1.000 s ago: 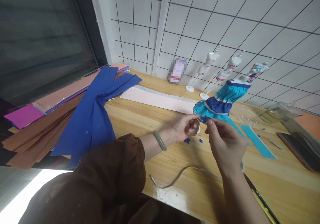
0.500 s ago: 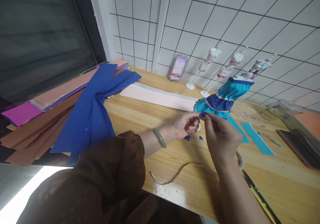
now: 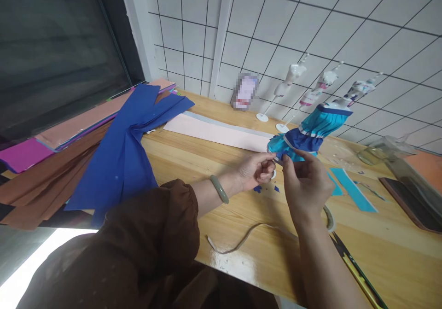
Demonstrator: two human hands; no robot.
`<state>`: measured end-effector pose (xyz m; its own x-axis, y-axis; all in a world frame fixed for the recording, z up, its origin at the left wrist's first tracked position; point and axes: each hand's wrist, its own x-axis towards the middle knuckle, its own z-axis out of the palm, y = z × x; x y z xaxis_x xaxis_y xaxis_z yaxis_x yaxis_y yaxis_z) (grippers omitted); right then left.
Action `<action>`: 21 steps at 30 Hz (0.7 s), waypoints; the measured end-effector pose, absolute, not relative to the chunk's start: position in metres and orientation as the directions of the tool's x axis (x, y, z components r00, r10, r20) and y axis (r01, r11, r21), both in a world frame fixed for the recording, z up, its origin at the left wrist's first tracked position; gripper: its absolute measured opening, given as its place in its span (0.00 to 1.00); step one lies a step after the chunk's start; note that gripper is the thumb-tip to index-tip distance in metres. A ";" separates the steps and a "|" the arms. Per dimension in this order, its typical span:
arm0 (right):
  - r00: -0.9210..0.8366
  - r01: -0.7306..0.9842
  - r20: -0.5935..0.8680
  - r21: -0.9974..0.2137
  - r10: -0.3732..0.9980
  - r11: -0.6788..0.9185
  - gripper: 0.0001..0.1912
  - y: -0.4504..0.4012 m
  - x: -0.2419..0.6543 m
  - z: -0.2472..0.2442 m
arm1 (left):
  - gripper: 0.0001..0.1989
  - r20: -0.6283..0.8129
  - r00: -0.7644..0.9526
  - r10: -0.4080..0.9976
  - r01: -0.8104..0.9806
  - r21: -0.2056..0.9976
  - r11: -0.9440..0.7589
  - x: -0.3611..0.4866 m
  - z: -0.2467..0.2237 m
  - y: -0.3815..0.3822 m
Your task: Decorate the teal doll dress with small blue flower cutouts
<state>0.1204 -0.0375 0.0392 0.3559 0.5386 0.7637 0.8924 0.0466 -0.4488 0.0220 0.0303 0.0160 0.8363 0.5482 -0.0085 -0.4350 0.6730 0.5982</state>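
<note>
A small paper dress (image 3: 326,122) in turquoise and dark blue tiers, edged with white bands, sits on a dress-form stand at the right. My left hand (image 3: 258,170) is closed at its lower left hem, forefinger and thumb tips meeting the edge and the other fingers curled. A small dark blue paper piece (image 3: 282,154) lies against the hem between the hands. My right hand (image 3: 309,180) has its thumb by that piece and its forefinger against the skirt, slightly apart, gripping the lower part of the dress. The exact contact is partly hidden.
Behind stand white miniature dress forms (image 3: 293,76). A pale pink paper strip (image 3: 214,134) lies across the table; blue crepe paper (image 3: 127,148) is heaped left. Turquoise strips (image 3: 355,191), a tape roll (image 3: 329,219), scissors (image 3: 355,267) and a dark tablet-like slab (image 3: 407,203) lie right.
My right forefinger has moved up and away from the thumb, onto the skirt. My left hand stays at the hem. The whole view has shifted slightly.
</note>
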 end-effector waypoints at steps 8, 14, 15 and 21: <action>0.220 0.948 0.806 -0.310 0.549 0.077 0.14 -0.051 0.122 0.033 | 0.17 -0.019 0.835 0.549 -0.419 0.626 0.658 0.022 0.015 0.032; -0.002 0.992 0.742 -0.086 0.670 0.097 0.17 -0.052 0.125 0.025 | 0.16 -0.050 0.828 0.558 -0.420 0.604 0.677 0.022 0.013 0.032; -0.007 0.993 0.728 -0.075 0.685 0.090 0.18 -0.052 0.125 0.025 | 0.15 -0.050 0.828 0.558 -0.423 0.598 0.681 0.022 0.013 0.032; -0.002 0.995 0.714 -0.065 0.700 0.070 0.20 -0.051 0.124 0.024 | 0.15 -0.043 0.828 0.559 -0.423 0.606 0.674 0.022 0.012 0.032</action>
<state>0.1245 -0.0514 0.0241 -0.0023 0.7001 0.7141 0.9954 0.0700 -0.0653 0.0222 0.0316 0.0119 0.8283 0.5586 -0.0433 -0.4227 0.6737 0.6062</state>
